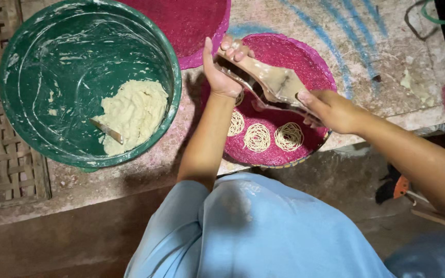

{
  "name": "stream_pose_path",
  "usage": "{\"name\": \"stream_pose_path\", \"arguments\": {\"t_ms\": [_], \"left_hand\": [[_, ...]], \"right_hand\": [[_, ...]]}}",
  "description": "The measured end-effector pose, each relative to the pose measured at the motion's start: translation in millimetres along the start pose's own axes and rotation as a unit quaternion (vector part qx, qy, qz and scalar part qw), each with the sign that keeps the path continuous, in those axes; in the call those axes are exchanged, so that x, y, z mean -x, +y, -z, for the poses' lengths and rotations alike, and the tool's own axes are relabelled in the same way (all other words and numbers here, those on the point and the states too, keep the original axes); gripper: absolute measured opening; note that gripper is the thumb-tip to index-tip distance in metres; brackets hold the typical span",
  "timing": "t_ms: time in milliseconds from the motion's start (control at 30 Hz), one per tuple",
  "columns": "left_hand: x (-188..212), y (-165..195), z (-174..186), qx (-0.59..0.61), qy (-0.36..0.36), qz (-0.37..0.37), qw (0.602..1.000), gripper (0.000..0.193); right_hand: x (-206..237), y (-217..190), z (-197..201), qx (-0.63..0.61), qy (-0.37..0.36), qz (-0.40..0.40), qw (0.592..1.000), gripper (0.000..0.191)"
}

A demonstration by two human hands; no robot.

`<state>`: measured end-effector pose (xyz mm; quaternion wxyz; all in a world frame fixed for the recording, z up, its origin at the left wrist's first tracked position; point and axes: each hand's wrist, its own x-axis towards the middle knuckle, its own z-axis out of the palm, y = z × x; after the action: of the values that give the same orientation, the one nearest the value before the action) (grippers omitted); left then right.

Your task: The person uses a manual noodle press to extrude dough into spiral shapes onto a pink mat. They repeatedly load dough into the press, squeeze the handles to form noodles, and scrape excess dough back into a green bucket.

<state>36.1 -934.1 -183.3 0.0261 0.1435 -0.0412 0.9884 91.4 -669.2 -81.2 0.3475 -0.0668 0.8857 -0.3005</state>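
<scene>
Hands (222, 64) grip wooden press (266, 82), hiding some noodle coils (257, 137).

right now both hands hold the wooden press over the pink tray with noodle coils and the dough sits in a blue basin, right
Not quite: the head view shows the dough in a green basin, not a blue one. The rest holds: left hand and right hand grip the wooden press over the pink tray with noodle coils.
</scene>
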Motion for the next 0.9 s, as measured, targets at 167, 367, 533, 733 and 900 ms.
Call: {"name": "stream_pose_path", "arguments": {"t_ms": [167, 367, 533, 733, 900], "left_hand": [[3, -21, 0, 0.022, 0.047, -0.022, 0.998, 0.043], [-17, -3, -12, -0.023, 0.006, -0.004, 1.0, 0.045], [-2, -10, -10, -0.032, 0.06, -0.028, 0.997, 0.042], [-22, -23, -21, -0.02, 0.005, -0.044, 0.999, 0.04], [-19, -3, -27, -0.181, 0.153, 0.1, 0.966, 0.059]], "right_hand": [[9, -5, 20, 0.088, 0.003, -0.051, 0.995, 0.074], [4, -14, 10, 0.05, 0.051, 0.022, 0.997, 0.071], [11, -16, 11, -0.018, 0.008, -0.041, 0.999, 0.066], [9, -20, 30, 0.137, 0.111, 0.002, 0.984, 0.061], [0, -14, 25, 0.049, 0.083, 0.062, 0.993, 0.059]]}}
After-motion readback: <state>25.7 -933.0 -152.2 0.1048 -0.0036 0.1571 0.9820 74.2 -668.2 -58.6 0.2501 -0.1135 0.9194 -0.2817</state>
